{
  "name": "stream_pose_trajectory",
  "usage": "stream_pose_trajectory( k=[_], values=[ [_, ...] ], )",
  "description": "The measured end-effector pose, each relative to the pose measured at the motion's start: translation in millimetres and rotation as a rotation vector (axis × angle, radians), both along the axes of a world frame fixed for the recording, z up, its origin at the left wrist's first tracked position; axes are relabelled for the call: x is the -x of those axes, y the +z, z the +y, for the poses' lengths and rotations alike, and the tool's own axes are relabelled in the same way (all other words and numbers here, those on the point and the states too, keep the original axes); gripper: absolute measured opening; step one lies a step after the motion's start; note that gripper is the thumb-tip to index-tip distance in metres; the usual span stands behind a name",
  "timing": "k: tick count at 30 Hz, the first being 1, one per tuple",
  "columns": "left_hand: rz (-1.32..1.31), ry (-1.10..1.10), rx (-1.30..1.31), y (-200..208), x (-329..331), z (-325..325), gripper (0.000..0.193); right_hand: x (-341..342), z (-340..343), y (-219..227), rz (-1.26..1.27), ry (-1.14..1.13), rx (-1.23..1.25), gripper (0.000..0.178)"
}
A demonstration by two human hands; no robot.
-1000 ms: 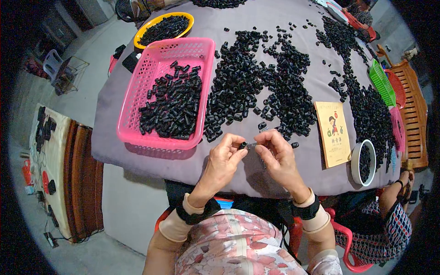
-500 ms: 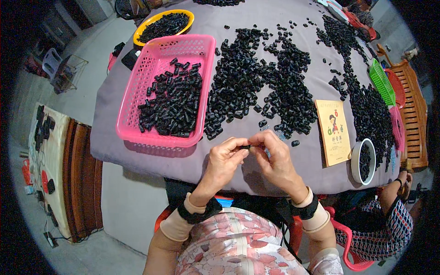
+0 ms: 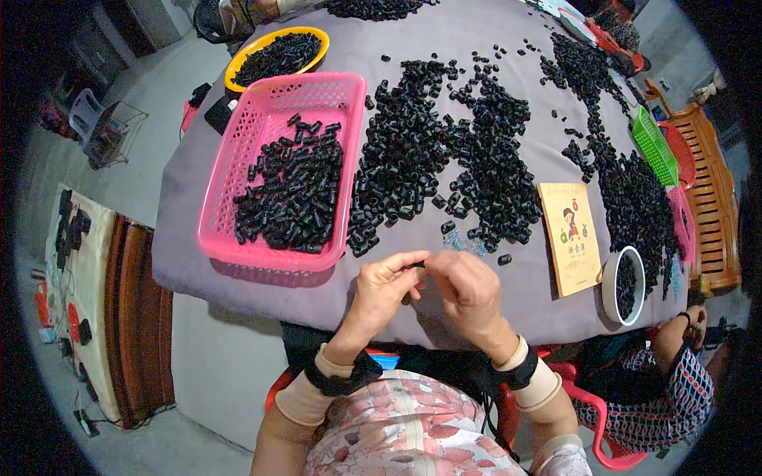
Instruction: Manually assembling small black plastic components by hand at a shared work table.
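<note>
Between the thumb and forefinger of my left hand (image 3: 382,292) is a small black plastic piece (image 3: 418,264). My right hand (image 3: 472,295) is curled closed against its other end, and whatever those fingertips pinch is hidden. Both hands are just above the near edge of the cloth-covered table. Beyond them lie a heap of short black tubular parts (image 3: 405,143) and a second black heap (image 3: 502,170). A few tiny clear bluish bits (image 3: 463,243) lie on the cloth just past my right hand. To the left, a pink mesh basket (image 3: 219,174) holds many black parts (image 3: 290,194).
A yellow bowl (image 3: 325,49) of black pieces stands at the far left. On the right are a tan booklet (image 3: 559,270), a white bowl (image 3: 607,287) of thin black pieces, another long black heap (image 3: 635,194) and a green basket (image 3: 655,147). A person in patterned clothing (image 3: 659,393) sits at the right.
My right hand has turned and curled inward, its fingers more folded. The left hand keeps its pinch on the black piece. The whole view has shifted slightly.
</note>
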State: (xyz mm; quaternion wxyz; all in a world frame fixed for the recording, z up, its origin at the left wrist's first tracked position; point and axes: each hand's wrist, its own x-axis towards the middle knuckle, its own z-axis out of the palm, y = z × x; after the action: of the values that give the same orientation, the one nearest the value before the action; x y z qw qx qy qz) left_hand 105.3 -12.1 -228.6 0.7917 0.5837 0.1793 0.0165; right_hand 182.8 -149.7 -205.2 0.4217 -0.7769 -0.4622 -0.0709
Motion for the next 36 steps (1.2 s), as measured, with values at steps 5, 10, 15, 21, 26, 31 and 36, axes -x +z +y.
stream_pose_trajectory(
  k=[5,10,15,21,26,31,36],
  values=[
    [-0.068,-0.005,0.053,-9.9,-1.6,3.7,0.025,-1.0,4.4,4.6,-0.065,0.040,-0.009,0.030],
    [-0.079,-0.021,0.112,-17.0,-3.4,1.4,0.026,-0.7,8.4,3.4,-0.030,0.034,0.009,0.035],
    [-0.040,0.065,0.322,-17.1,-2.7,8.6,0.020,-27.5,2.4,0.1,0.189,-0.057,0.033,0.030],
    [-0.064,0.076,0.376,-21.4,-3.9,7.9,0.019,-83.1,5.7,-17.3,-0.152,-0.167,0.242,0.016],
    [-0.087,0.073,0.429,-23.3,-2.4,11.6,0.019,-86.0,-4.8,-20.3,-0.175,-0.173,0.370,0.011],
    [-0.105,0.061,0.452,-24.8,-3.6,12.8,0.019,-87.5,-5.1,-8.0,-0.137,-0.151,0.392,0.010],
    [-0.108,0.048,0.469,-24.9,-2.9,13.3,0.019,-92.7,13.4,-17.0,-0.253,-0.149,0.366,0.008]
  ],
)
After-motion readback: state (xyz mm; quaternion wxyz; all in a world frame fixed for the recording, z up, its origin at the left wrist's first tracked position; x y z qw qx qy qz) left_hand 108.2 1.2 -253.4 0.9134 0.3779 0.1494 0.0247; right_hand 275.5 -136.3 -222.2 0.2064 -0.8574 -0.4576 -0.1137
